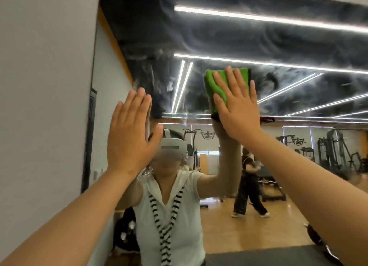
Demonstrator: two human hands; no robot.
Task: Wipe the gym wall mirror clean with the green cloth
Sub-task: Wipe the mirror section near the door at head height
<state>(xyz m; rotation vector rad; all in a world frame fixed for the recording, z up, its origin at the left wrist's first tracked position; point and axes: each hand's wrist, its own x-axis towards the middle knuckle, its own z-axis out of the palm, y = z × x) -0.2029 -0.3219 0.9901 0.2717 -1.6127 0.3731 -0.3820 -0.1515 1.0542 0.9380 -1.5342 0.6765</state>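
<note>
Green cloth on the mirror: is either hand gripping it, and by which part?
Not gripped: the right hand presses the folded green cloth flat against the wall mirror, straight fingers across its lower right part. The left hand holds nothing.

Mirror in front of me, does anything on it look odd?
Yes: hazy whitish swirl streaks cover the upper mirror, around and above the green cloth under the right hand.

Evenly bright indoors; light strips [258,17] glare across mirror [139,36], upper right. Wide-angle bows edges; reflections slightly soft.
</note>
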